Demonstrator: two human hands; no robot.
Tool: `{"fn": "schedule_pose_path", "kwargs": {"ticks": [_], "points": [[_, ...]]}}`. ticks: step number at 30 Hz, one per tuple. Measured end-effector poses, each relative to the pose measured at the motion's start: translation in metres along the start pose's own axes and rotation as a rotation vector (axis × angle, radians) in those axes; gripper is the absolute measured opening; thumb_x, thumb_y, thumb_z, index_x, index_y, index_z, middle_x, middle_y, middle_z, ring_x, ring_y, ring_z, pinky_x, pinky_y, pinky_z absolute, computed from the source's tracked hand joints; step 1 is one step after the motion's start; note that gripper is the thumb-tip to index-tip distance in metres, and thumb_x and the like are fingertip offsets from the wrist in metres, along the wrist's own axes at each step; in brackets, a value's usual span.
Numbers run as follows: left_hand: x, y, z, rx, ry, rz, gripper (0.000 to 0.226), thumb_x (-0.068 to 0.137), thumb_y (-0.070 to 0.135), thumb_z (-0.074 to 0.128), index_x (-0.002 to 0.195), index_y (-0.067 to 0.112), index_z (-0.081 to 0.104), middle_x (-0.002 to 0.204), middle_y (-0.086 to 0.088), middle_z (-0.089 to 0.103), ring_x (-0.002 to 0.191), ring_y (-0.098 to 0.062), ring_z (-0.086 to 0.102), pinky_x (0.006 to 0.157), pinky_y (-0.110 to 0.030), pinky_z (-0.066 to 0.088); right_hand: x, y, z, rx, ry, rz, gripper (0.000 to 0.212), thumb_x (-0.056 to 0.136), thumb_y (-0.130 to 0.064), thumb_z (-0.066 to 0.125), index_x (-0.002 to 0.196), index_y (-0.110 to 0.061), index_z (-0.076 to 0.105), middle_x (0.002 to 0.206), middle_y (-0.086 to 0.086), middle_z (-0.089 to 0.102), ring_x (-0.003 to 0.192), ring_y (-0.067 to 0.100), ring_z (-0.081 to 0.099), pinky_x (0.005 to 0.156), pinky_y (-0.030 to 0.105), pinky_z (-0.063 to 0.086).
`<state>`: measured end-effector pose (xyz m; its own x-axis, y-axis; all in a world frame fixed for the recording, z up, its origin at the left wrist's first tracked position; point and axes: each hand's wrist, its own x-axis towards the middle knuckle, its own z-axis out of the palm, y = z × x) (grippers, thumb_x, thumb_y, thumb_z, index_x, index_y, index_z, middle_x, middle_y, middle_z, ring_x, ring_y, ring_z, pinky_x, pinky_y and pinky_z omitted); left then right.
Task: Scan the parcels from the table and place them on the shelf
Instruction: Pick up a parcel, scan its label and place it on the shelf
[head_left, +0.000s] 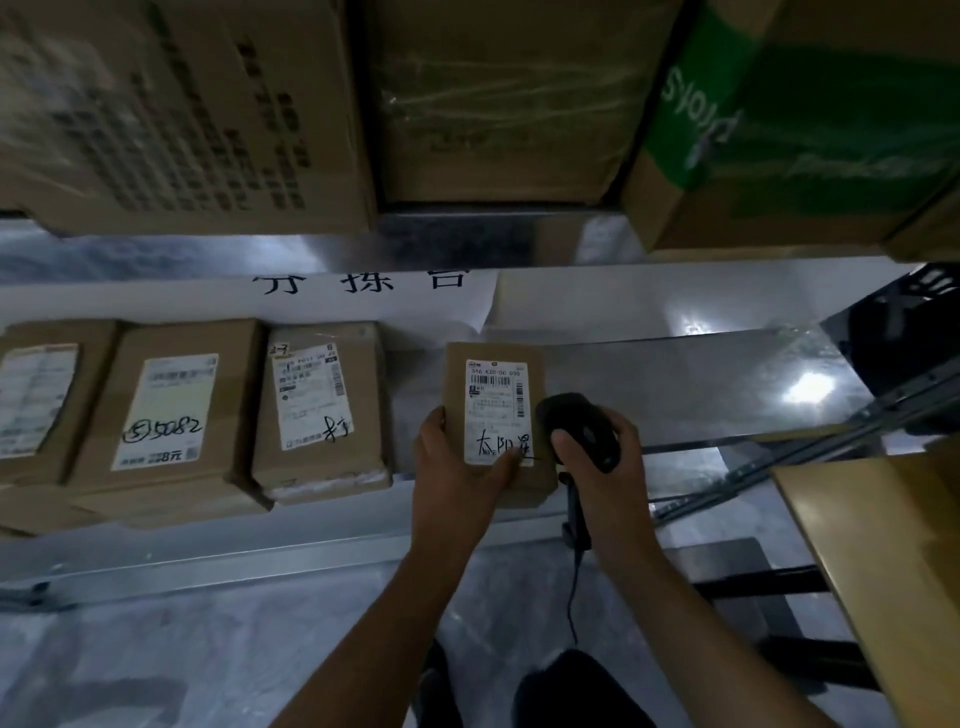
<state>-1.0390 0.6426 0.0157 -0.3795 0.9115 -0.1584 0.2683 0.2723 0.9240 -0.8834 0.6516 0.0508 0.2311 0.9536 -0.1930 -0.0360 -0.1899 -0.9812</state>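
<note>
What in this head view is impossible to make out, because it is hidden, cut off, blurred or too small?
Head view, held parcel: label print too small; lower corner under the left hand.
Head view, scanner: grip wrapped by the right hand; its window faces away.
Head view, leftmost parcel: cut by the left edge, label blurred.
Head view, upper left box: print blurred, cut by the top edge.

A brown cardboard parcel (456, 374) is showing a white label (496, 410) carrying black barcode stripes and black handwriting. The scanner (582, 431) is appearing matte black. The other parcels (322, 410) are showing brown with white labels. The shelf (675, 384) is gleaming silver. A white sign (363, 304) is bearing black characters. One box (810, 119) is showing green with white lettering.
</note>
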Motion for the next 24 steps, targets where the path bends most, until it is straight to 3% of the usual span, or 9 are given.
{"fn": "schedule_pose_path", "kwargs": {"ticks": [6, 11, 15, 18, 21, 24], "points": [[0.008, -0.012, 0.004, 0.064, 0.009, -0.044, 0.096, 0.072, 0.062, 0.084, 0.147, 0.031, 0.033, 0.140, 0.005, 0.053, 0.119, -0.014, 0.062, 0.095, -0.045, 0.060, 0.020, 0.015, 0.004, 0.007, -0.041, 0.054, 0.059, 0.090, -0.021, 0.082, 0.141, -0.024, 0.054, 0.127, -0.002, 0.067, 0.115, 0.014, 0.069, 0.096, 0.036, 0.061], [0.006, 0.000, 0.004, 0.186, 0.030, -0.036, 0.098, 0.078, 0.054, 0.084, 0.154, 0.024, 0.031, 0.149, 0.001, 0.045, 0.132, -0.018, 0.055, 0.103, -0.042, 0.056, 0.038, 0.017, -0.001, 0.041, -0.106, 0.094, 0.056, 0.089, -0.020, 0.081, 0.138, -0.025, 0.054, 0.125, -0.005, 0.067, 0.113, 0.012, 0.068, 0.090, 0.029, 0.059], [0.006, 0.021, 0.007, 0.550, 0.091, 0.180, 0.093, 0.091, 0.056, 0.069, 0.164, 0.023, 0.021, 0.170, -0.001, 0.020, 0.158, -0.025, 0.012, 0.128, -0.046, 0.020, 0.051, 0.011, -0.011, 0.053, -0.150, 0.118, 0.052, 0.092, -0.022, 0.079, 0.138, -0.027, 0.055, 0.124, -0.006, 0.066, 0.113, 0.014, 0.067, 0.092, 0.031, 0.057], [0.009, 0.032, 0.017, 0.672, 0.007, 0.256, 0.082, 0.101, 0.061, 0.049, 0.165, 0.025, 0.013, 0.174, -0.001, 0.005, 0.160, -0.027, -0.007, 0.128, -0.043, -0.002, 0.069, 0.005, -0.028, 0.055, -0.111, 0.085, 0.051, 0.094, -0.023, 0.077, 0.139, -0.026, 0.054, 0.126, -0.004, 0.064, 0.114, 0.014, 0.064, 0.086, 0.025, 0.052], [0.014, 0.028, 0.032, 0.853, -0.082, 0.259, 0.081, 0.099, 0.072, 0.022, 0.166, 0.030, 0.005, 0.174, -0.002, -0.004, 0.160, -0.028, -0.011, 0.128, -0.044, -0.009, 0.086, 0.003, -0.041, 0.057, -0.082, 0.089, 0.052, 0.094, -0.024, 0.078, 0.140, -0.027, 0.053, 0.130, -0.001, 0.062, 0.114, 0.016, 0.063, 0.085, 0.026, 0.052], [0.021, 0.026, 0.037, 0.940, -0.045, 0.250, 0.087, 0.094, 0.077, 0.009, 0.166, 0.029, 0.007, 0.174, -0.004, -0.001, 0.160, -0.029, -0.005, 0.128, -0.045, -0.008, 0.093, 0.003, -0.047, 0.047, -0.098, 0.084, 0.052, 0.094, -0.023, 0.078, 0.140, -0.027, 0.053, 0.130, -0.001, 0.061, 0.111, 0.011, 0.062, 0.084, 0.025, 0.051]]}}
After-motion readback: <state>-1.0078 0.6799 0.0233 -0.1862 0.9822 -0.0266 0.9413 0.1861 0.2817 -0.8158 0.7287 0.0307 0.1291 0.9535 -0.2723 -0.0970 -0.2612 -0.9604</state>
